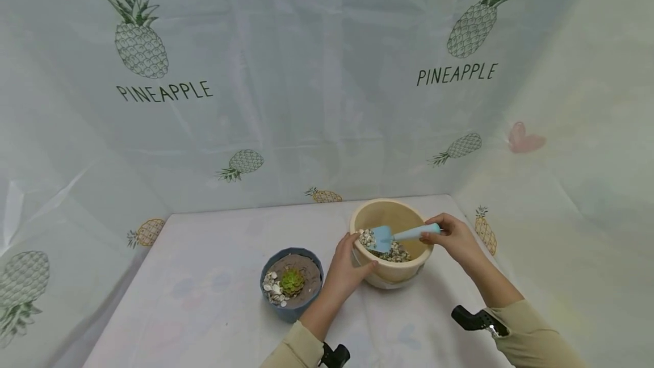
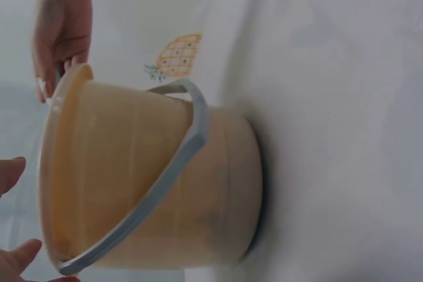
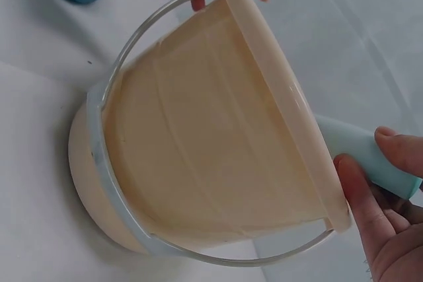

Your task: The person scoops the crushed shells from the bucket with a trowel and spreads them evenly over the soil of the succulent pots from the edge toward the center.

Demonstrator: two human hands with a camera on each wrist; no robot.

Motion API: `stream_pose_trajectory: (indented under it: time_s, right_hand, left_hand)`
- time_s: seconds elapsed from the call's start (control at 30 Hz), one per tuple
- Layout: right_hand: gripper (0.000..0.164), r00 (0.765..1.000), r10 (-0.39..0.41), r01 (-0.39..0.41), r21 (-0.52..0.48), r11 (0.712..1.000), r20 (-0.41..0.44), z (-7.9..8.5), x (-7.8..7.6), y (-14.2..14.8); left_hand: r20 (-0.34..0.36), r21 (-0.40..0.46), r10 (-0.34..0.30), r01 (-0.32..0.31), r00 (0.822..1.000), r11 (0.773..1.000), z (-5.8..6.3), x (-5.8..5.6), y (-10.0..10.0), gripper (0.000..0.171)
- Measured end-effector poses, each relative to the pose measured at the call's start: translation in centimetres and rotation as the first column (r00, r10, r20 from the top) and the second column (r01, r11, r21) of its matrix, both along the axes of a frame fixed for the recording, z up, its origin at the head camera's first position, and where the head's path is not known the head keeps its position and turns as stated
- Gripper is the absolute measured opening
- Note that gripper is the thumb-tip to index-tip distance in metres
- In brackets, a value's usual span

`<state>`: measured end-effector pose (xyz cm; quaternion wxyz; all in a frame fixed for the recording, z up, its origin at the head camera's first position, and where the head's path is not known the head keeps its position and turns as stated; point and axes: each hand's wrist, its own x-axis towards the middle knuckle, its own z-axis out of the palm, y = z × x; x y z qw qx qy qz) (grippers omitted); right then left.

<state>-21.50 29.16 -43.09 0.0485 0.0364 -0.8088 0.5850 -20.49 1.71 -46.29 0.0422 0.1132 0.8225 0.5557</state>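
Note:
A cream bucket [image 1: 392, 284] with a grey handle [image 2: 152, 196] stands upright on the table. My left hand [image 1: 343, 271] holds its rim at the near left, with thumb and fingers spread along the edge. My right hand [image 1: 453, 238] grips the pale blue handle of a small trowel [image 1: 382, 238] over the right side of the bucket. The trowel's blade is inside, at the small pebbles [image 1: 398, 253] heaped in the bottom; some pale pebbles lie against its left edge. In the right wrist view, the bucket wall hides the blade, and the trowel handle [image 3: 367, 156] shows between thumb and fingers.
Left of my left forearm stands a blue pot [image 1: 292, 314] with soil, a green succulent [image 1: 293, 281] and white stones [image 1: 273, 288]. A white cloth [image 1: 214, 277] covers the table. Pineapple-printed sheets [image 1: 306, 72] hang behind and at both sides.

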Motion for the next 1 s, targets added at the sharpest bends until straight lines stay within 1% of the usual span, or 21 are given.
stream_pose_trajectory:
  time_s: [0.13,0.27,0.47,0.6,0.7,0.9,1.0]
  right_hand:
    - [0.037,1.0,-0.029,0.029,0.007,1.0,-0.003,0.0,0.3,0.2]
    - [0.041,0.999,-0.043,0.043,-0.021,0.999,-0.019,-0.2,0.6,0.5]
    - [0.041,0.996,-0.064,0.06,-0.056,0.997,-0.062,-0.5,1.0,0.8]
    - [0.04,0.995,-0.057,0.049,-0.091,0.995,-0.087,-0.4,1.2,0.9]
    - [0.04,0.993,-0.043,0.028,-0.142,0.989,-0.11,-0.3,1.4,0.9]
    - [0.032,0.984,-0.049,0.013,-0.204,0.979,-0.174,-0.2,1.4,0.9]
    - [0.032,0.982,-0.057,0.018,-0.214,0.977,-0.18,-0.1,1.4,0.8]
  left_hand:
    - [-0.022,-0.044,-0.022,0.021,1.0,0.999,0.9,0.3,-0.6,0.08]
    - [-0.051,-0.081,-0.037,0.033,0.998,0.996,1.7,0.4,-1.3,0.078]
    - [-0.059,-0.058,-0.046,0.043,0.997,0.997,2.6,0.5,-2.5,0.075]
    - [-0.059,-0.05,-0.035,0.032,0.998,0.998,3.1,0.6,-3.6,0.076]
    - [-0.064,-0.067,-0.017,0.013,0.998,0.998,3.6,0.7,-4.6,0.077]
    - [-0.077,-0.102,0.024,-0.032,0.997,0.994,4.4,1.2,-7.2,0.077]
    - [-0.087,-0.109,0.047,-0.057,0.995,0.992,4.7,1.5,-8.6,0.078]
